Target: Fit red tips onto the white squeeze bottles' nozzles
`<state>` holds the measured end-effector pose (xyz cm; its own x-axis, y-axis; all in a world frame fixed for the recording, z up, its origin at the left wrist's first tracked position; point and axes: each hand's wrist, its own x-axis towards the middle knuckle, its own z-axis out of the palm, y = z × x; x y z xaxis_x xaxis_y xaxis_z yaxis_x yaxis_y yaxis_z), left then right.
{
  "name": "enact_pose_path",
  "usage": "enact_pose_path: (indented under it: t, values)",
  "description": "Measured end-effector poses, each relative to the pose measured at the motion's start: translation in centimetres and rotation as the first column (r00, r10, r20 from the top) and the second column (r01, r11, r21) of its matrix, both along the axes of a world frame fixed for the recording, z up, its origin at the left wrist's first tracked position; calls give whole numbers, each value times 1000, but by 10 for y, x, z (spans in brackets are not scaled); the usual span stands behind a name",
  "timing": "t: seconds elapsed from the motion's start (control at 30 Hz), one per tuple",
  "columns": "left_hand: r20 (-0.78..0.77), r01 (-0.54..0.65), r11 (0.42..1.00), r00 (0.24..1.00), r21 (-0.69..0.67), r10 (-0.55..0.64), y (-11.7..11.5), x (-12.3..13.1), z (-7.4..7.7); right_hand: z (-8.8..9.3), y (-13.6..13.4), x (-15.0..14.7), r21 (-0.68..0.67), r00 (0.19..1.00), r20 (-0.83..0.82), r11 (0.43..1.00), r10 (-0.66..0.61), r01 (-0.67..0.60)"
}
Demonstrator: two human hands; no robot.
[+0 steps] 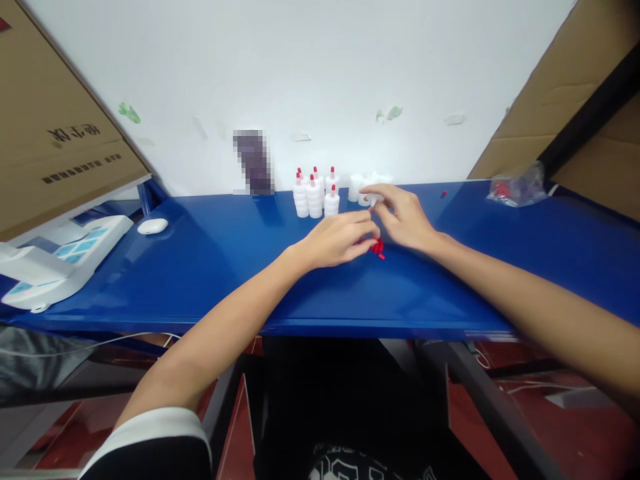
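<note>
My left hand (345, 238) is low over the blue table, its fingers curled and pinched beside a small pile of red caps (379, 248). Whatever lies between those fingertips is hidden. My right hand (403, 215) arches just beyond the pile, with its fingers bent and apart. Its index finger reaches in front of a group of white bottles without red tips (355, 187), which it partly covers. To the left of them stand several white squeeze bottles with red tips (315, 199), upright and close together.
A clear bag with red pieces (517, 189) lies at the back right, and a lone red cap (444, 194) sits nearer. On the left are a white earbud case (153, 227) and a white device (75, 257). A blurred dark object (256, 163) leans on the wall.
</note>
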<state>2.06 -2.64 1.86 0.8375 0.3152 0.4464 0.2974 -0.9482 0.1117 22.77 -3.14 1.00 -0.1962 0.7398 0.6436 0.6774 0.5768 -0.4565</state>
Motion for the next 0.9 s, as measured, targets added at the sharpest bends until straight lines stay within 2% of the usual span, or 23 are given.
enact_pose_path:
  t: [0.07, 0.13, 0.23, 0.43, 0.6, 0.77, 0.9]
  values:
    - [196, -76, 997, 978, 12, 72, 2, 2, -2, 1, -2, -2, -29, 998, -42, 999, 37, -38]
    - [368, -150, 989, 918, -19, 146, 5, 4, -5, 2, -4, -6, -81, 990, -113, 992, 89, -98]
    - [486, -171, 983, 855, -67, 182, 9, 6, -11, 4, -7, -14, -179, 959, -227, 961, 170, -212]
    - [489, -186, 975, 843, -124, 223, 11, 7, -15, 3, -7, -20, -259, 840, -445, 854, 309, -451]
    - [509, -149, 976, 835, -159, 210, 12, 7, -16, 3, -7, -24, -294, 703, -638, 744, 315, -600]
    - [556, -22, 985, 823, -170, 114, 18, 8, -23, 2, -8, -28, -258, 618, -723, 709, 309, -657]
    - [554, 43, 978, 829, -202, 78, 19, 8, -24, 3, -8, -27, -270, 597, -750, 691, 286, -670]
